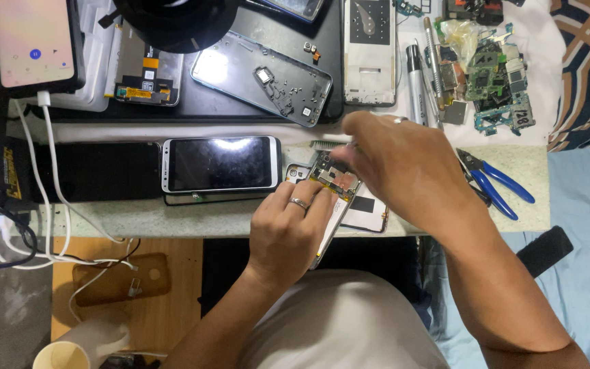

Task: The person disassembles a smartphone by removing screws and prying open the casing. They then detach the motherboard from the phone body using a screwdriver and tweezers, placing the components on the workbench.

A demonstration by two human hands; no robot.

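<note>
Left hand [287, 229] grips the opened phone [336, 198] at its lower edge, fingers [302, 198] curled over the exposed board; a ring sits on one finger. The phone lies tilted at the front edge of the table [172, 219], its lower end overhanging the edge toward the person's lap. Right hand [404, 167] is over the phone's upper end, fingers pinched together at the board; a thin metal tool seems to be between them, but blur prevents confirming it.

Just left of the opened phone lies a white phone [221, 164], screen up and dark, stacked on a darker slab. To the right, near the right wrist, rest blue pliers [496, 181]. Behind the hands, on a dark mat [240, 106], lies a bare phone frame [262, 78] with small parts scattered on it. A white frame [369, 51] stands beside it. Further right, pens [418, 75] and a pile of circuit boards [496, 82]. At upper left, a lit phone [34, 42] with a white cable [46, 171] plugged in, running down off the table. A cup [61, 355] sits at lower left.
</note>
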